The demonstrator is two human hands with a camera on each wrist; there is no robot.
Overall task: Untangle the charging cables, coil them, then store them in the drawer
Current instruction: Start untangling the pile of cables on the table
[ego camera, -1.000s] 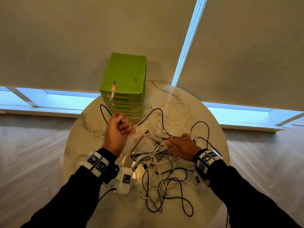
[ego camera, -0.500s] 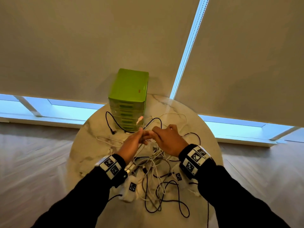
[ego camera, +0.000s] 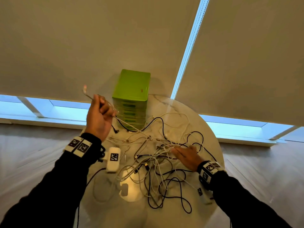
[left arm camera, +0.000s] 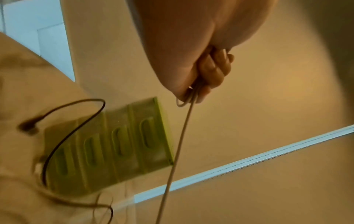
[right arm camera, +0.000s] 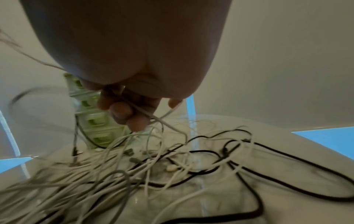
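A tangle of white and black charging cables (ego camera: 158,160) (right arm camera: 172,171) lies on the round marble table (ego camera: 194,122). My left hand (ego camera: 100,112) is raised above the table's left side and grips a white cable (ego camera: 128,125) (left arm camera: 178,144) that runs taut down into the tangle; its plug end (ego camera: 84,89) sticks up past my fist. My right hand (ego camera: 184,153) sits on the tangle's right part, and in the right wrist view its curled fingers (right arm camera: 122,110) pinch white strands. The green drawer unit (ego camera: 131,97) (left arm camera: 114,147) stands at the table's far edge, drawers closed.
Window blinds (ego camera: 82,38) hang behind the table, with a bright strip of window below them. A loose black cable (ego camera: 181,203) loops near the table's front edge. A bright light reflection (ego camera: 130,191) marks the table's near middle. Floor surrounds the table.
My hands were together near the drawers. The left hand has since lifted up and left, pulling the white cable taut. The right hand has dropped back onto the tangle.
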